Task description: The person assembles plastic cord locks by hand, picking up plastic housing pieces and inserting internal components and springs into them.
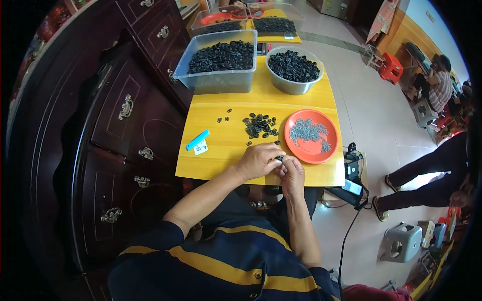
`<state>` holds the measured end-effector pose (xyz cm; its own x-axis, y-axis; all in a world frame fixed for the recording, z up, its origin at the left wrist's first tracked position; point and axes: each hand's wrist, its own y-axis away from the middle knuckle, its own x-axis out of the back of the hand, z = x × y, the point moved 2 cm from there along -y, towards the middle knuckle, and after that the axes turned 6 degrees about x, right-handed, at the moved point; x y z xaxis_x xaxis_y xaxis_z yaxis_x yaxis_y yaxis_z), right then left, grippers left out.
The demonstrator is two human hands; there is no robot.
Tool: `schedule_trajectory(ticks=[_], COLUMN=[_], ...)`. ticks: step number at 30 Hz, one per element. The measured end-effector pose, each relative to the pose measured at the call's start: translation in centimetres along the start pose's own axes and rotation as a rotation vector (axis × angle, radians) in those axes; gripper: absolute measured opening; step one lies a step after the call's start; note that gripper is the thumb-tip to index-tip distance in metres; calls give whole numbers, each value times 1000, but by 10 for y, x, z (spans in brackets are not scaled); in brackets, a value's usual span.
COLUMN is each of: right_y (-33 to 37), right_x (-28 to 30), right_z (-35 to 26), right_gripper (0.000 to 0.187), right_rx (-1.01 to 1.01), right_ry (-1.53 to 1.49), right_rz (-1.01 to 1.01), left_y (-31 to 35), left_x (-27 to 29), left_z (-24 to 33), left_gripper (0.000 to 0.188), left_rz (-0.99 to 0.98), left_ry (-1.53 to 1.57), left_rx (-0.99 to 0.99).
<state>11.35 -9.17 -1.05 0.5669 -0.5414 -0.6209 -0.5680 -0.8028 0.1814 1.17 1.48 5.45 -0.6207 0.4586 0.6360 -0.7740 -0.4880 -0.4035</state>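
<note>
Both hands meet at table point(216, 165) near edge, left hand point(258, 160) & right hand point(292, 173) fingers pinched on a small black part point(279, 158), w/ parts pile point(260, 125) just beyond, orange plate point(311, 136) right, tub point(218, 61) & bowl point(294, 70) far.

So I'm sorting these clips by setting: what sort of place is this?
Probably a home used for piecework: a dark carved wooden cabinet stands beside a yellow table holding a tub of small black parts, with plastic stools on tiled floor.
</note>
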Motion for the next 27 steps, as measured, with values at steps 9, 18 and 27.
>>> schedule_trajectory(ticks=[9,18,27], right_y=[-2,1,3], right_x=[-2,-5,-10], right_z=[2,1,1], right_gripper=[16,18,19], right_rx=[104,106,169], right_ry=[150,419,410], right_rz=[-35,-196,-217], left_y=[5,8,-89], left_x=[2,18,136], left_z=[0,-18,-78], left_gripper=[23,16,29], left_rz=[-31,-264,331], left_ry=[-41,16,272], left_rx=[21,172,305])
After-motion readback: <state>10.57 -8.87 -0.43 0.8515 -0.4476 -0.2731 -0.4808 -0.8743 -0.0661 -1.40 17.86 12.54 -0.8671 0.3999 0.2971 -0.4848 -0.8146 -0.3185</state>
